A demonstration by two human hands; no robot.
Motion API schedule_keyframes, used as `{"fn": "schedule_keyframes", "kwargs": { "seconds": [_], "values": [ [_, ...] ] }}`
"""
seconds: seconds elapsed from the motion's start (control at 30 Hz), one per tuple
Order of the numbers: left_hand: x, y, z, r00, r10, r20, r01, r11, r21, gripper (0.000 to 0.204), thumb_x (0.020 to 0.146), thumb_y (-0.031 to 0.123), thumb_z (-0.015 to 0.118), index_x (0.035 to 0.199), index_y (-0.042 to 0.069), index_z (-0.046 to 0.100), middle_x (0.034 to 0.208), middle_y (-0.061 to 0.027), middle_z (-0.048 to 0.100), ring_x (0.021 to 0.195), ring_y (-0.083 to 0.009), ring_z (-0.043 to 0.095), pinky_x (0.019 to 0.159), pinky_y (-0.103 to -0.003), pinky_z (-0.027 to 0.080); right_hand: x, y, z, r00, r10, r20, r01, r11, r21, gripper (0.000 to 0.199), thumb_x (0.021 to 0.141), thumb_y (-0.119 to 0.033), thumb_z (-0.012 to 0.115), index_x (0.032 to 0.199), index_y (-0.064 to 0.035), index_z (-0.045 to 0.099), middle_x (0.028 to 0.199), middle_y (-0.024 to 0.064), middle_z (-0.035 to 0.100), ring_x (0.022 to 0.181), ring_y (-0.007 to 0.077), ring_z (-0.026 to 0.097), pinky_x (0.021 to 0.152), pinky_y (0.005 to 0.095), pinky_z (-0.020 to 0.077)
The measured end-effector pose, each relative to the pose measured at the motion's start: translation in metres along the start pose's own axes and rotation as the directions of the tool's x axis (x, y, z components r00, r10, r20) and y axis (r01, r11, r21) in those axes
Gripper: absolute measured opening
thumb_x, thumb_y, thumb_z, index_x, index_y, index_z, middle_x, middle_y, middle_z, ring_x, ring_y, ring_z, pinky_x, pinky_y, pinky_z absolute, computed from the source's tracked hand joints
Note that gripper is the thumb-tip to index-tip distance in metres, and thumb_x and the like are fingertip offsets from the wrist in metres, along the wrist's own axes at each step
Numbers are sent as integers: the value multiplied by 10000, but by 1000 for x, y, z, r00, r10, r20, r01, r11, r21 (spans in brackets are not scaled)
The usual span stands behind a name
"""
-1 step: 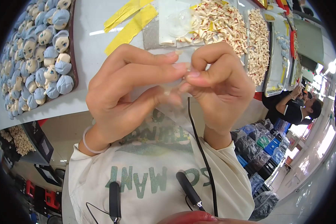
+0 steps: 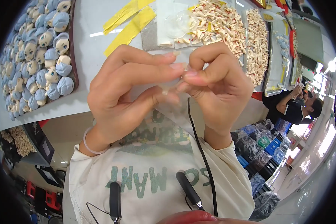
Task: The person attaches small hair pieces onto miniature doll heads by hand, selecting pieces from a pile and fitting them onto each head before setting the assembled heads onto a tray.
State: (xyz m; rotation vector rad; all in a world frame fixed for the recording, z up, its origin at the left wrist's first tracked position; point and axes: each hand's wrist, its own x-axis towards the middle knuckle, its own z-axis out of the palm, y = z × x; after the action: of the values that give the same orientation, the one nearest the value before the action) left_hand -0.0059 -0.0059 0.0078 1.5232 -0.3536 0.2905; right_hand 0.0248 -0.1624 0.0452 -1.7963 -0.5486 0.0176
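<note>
My left hand [image 2: 127, 80] is raised in front of my chest with its fingers stretched toward the right. Its index fingertip meets the tips of my right hand [image 2: 222, 80], while its thumb stays apart below and is blurred. My right thumb and index finger are pinched on a tiny piece, too small and too covered to name. Beyond my hands, a heap of small cream-coloured pieces with red marks [image 2: 220, 28] lies on the table, beside a clear round dish [image 2: 177, 24].
Many doll heads with blue hair [image 2: 50, 56] fill a tray at the left. Yellow tape strips [image 2: 130, 30] are stuck on the table [image 2: 89, 48]. More cream pieces [image 2: 257, 46] lie at the right. A black cable [image 2: 203, 149] hangs before my shirt. Another person [image 2: 296, 108] sits at the far right.
Both hands sit very slightly further left in the view. The finger pose looks the same.
</note>
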Motion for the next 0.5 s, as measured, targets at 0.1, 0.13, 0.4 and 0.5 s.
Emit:
{"fn": "schedule_keyframes", "kwargs": {
  "seconds": [0.1,0.13,0.4,0.5],
  "values": [
    [1,1,-1,999,-25,38,25,1000,3,369,618,13,709,954,-29,562,953,-160,536,893,-212,539,736,-264,464,5,-4,-12,999,-15,-38,13,998,-60,173,592,63,661,709,-14,559,734,82,528,673,156,499,584,226,405],
    [2,4,1,999,-14,39,13,1000,10,369,618,13,709,954,-29,562,953,-160,536,893,-212,539,736,-264,464,8,-4,-21,993,-93,-69,82,986,-145,197,568,68,654,727,-29,589,715,71,556,669,179,529,595,246,415],
    [3,5,8,985,-158,-64,148,979,-143,329,639,-37,678,951,8,584,977,-91,545,872,-143,531,676,-209,443,23,29,-75,994,-9,-106,-65,740,-669,136,672,37,578,799,-8,596,772,81,576,734,214,554,653,276,436],
    [3,6,7,983,-169,-71,159,979,-126,327,642,-38,678,951,8,583,978,-88,544,868,-134,529,677,-206,439,24,30,-76,994,12,-106,-80,737,-672,126,675,32,577,793,-9,595,764,78,572,742,212,553,647,287,440]
  ]
}}
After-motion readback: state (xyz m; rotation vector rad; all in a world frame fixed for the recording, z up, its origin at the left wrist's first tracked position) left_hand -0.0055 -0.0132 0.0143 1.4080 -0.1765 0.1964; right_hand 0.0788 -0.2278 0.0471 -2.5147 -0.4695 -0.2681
